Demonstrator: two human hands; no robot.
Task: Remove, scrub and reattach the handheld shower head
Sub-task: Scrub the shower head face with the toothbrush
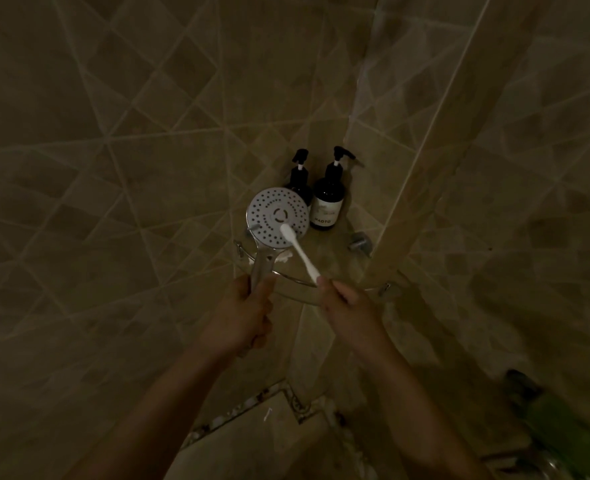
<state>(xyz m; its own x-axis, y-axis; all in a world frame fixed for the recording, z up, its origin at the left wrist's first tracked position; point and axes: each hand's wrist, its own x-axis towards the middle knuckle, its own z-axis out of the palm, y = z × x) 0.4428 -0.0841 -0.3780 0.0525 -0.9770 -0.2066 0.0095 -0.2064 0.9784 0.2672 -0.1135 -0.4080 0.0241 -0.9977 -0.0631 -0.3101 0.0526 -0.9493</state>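
— What's nearest you?

— My left hand [241, 315], fingers wrapped tight around the chrome handle of the shower head [277, 218], holding it upright with the spray face toward me. My right hand [347, 301] pinches the white toothbrush [298, 249] by its end, and its bristles touch the lower part of the face.

— And beyond?

— Just behind sits the glass corner shelf [328, 268], with two dark pump bottles [327, 199] at the far tiled corner.

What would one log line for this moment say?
step: scrub | left hand: holds shower head by handle | right hand: toothbrush, bristles on faceplate | behind: two pump bottles
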